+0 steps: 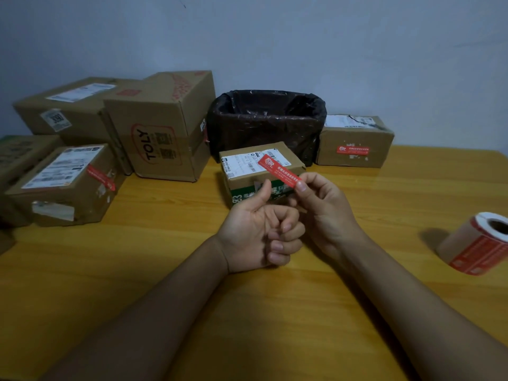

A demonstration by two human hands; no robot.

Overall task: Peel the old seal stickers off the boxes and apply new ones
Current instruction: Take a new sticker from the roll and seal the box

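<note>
Head view: my right hand [320,200] pinches a red sticker [279,171] over the small box [261,171], left hand [257,235] curled empty, so I judge pressing it across the flap seam comes next.

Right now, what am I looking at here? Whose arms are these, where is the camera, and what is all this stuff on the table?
No machine here: these are a person's bare arms, filmed by a camera worn on their head, looking forward and down. The right hand pinches one end of a red seal sticker. The left hand holds nothing, fingers curled, thumb raised toward the sticker. Just behind the hands sits a small cardboard box with a white shipping label. More cardboard boxes stand at the left, one printed TOLY, and one at the right already carries a red sticker. A bin lined with a black bag stands at the back, and a sticker roll lies at the right on the wooden table.
</note>
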